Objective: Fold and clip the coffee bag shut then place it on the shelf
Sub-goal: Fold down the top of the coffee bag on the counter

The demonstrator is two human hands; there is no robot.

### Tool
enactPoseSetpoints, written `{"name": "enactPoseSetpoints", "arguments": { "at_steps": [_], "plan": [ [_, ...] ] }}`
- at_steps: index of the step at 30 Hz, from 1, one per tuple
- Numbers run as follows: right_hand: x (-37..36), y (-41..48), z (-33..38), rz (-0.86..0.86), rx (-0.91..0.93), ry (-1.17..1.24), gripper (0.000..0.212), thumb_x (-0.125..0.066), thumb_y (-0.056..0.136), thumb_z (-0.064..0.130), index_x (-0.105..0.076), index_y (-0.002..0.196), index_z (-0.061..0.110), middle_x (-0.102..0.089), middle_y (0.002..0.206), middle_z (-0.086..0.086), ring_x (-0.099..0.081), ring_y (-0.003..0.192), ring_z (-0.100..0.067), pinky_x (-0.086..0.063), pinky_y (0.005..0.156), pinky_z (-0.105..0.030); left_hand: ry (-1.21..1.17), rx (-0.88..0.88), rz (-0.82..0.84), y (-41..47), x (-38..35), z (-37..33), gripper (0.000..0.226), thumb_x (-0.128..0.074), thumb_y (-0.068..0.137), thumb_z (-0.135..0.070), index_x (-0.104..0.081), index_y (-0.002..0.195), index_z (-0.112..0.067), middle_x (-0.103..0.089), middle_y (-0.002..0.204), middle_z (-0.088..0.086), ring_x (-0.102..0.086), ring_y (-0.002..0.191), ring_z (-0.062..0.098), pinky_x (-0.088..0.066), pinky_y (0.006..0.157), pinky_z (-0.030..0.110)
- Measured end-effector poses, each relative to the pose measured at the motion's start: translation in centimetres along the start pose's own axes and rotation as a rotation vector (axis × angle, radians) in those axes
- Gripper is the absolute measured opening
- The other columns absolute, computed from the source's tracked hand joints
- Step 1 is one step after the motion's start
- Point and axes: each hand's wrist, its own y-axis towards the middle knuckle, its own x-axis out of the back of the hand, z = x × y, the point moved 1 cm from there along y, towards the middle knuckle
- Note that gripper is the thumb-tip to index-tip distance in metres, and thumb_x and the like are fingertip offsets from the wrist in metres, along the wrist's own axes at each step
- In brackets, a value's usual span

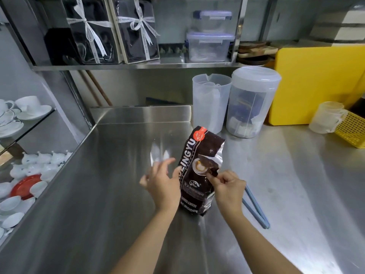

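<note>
Now | right hand point(229, 191) pinches coffee bag point(199, 171) (upright) | left hand point(161, 182) spread, seemingly touching it

1. We see a steel counter point(122, 175), bare and shiny over most of its left part.
2. Two gift boxes point(112, 30) tied with white ribbon stand upright, side by side, beside two clear lidded containers point(210, 36) stacked one on the other.
3. At the back of the counter stands an open translucent jug point(210, 103), touching or just beside a lidded translucent canister point(251, 101).
4. A yellow board point(316, 84) leans upright at right; near it stand a small clear mug point(327, 117) and a yellow mesh basket point(353, 129).
5. At left, white cups and saucers point(21, 111) sit on a glass rack, with white teapots point(39, 163) and a red dish point(24, 185) below.
</note>
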Motion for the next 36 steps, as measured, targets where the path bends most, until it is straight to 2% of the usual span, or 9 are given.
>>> {"name": "enactPoseSetpoints", "arguments": {
  "at_steps": [3,7,10,12,15,25,29,33,36],
  "plan": [
    [-0.9,-1.4,0.8,-0.005,0.13,-0.129,0.027,-0.076,0.069,0.011,-0.058,0.049,0.013,-0.04,0.052,0.015,-0.045,0.061,-0.022,-0.035,0.074,-0.049,0.196,-0.266,0.122,-3.8,-0.5,0.3,0.037,-0.053,0.07,-0.044,-0.068,0.096,-0.022,-0.064,0.084,-0.001,-0.045,0.084,0.013,-0.021,0.079,0.032],
    [0.4,-1.3,0.8,0.333,0.196,-0.046,0.003,-0.073,0.07,0.021,-0.07,0.071,0.023,-0.051,0.063,0.013,-0.048,0.072,-0.011,-0.037,0.08,-0.045,0.322,-0.314,0.138,-5.7,-1.2,0.6,0.064,-0.052,0.063,-0.053,-0.062,0.11,-0.01,-0.065,0.099,0.008,-0.044,0.095,0.019,-0.026,0.092,0.042],
    [1.5,-0.3,0.0,0.402,0.239,-0.099,0.03,-0.072,0.073,0.014,-0.067,0.087,0.04,-0.054,0.069,0.017,-0.046,0.077,-0.002,-0.03,0.082,-0.031,0.353,-0.355,0.034,-5.3,-0.9,0.4,0.044,-0.054,0.071,-0.046,-0.067,0.099,-0.014,-0.065,0.089,0.006,-0.042,0.086,0.018,-0.027,0.087,0.04],
    [1.5,-0.2,0.0,0.339,0.29,-0.216,0.015,-0.071,0.074,0.02,-0.073,0.088,0.026,-0.047,0.071,0.017,-0.043,0.077,-0.002,-0.025,0.08,-0.022,0.335,-0.386,-0.03,-5.3,-0.7,0.3,0.024,-0.053,0.075,-0.034,-0.069,0.085,-0.018,-0.061,0.079,0.003,-0.04,0.078,0.017,-0.026,0.08,0.036],
    [1.0,-0.7,-0.6,0.32,0.476,-0.464,0.037,-0.056,0.078,0.045,-0.07,0.096,0.017,-0.055,0.076,0.004,-0.041,0.074,-0.006,-0.021,0.07,-0.023,0.352,-0.444,-0.078,-5.4,-0.7,0.6,0.018,-0.05,0.078,-0.023,-0.066,0.078,-0.017,-0.062,0.076,0.003,-0.04,0.076,0.017,-0.026,0.079,0.035],
    [-1.4,-1.8,-1.2,0.064,0.633,-0.544,0.014,-0.062,0.069,0.0,-0.061,0.058,0.009,-0.053,0.055,-0.003,-0.039,0.053,-0.017,-0.016,0.061,-0.024,0.359,-0.524,-0.116,-4.4,-0.9,0.7,0.016,-0.054,0.07,-0.01,-0.066,0.066,-0.019,-0.067,0.062,-0.005,-0.06,0.06,0.016,-0.028,0.074,0.031],
    [-1.1,-2.3,-1.1,0.106,0.483,-0.392,0.016,-0.058,0.075,0.002,-0.069,0.072,0.014,-0.058,0.063,0.001,-0.047,0.057,-0.018,-0.019,0.062,-0.025,0.359,-0.472,-0.007,-5.5,-0.2,0.6,0.017,-0.053,0.083,-0.03,-0.068,0.078,-0.023,-0.067,0.073,-0.009,-0.047,0.079,0.01,-0.026,0.08,0.032],
    [-0.4,0.7,-1.4,0.403,0.205,-0.059,0.013,-0.061,0.07,0.003,-0.064,0.06,0.01,-0.059,0.068,0.018,-0.054,0.066,-0.007,-0.037,0.071,-0.037,0.037,-0.483,0.096,-4.7,1.4,-0.2,0.018,-0.054,0.082,-0.03,-0.067,0.072,-0.025,-0.062,0.069,-0.011,-0.048,0.073,0.007,-0.02,0.085,0.025],
    [0.0,3.2,-1.0,0.663,0.076,0.076,0.01,-0.06,0.072,-0.012,-0.068,0.075,-0.007,-0.063,0.087,-0.008,-0.059,0.082,-0.013,-0.052,0.074,-0.025,-0.248,-0.104,0.02,-1.4,2.9,0.9,0.02,-0.06,0.08,-0.018,-0.064,0.1,-0.021,-0.058,0.094,-0.006,-0.051,0.088,0.011,-0.023,0.09,0.011]
  ]
}}
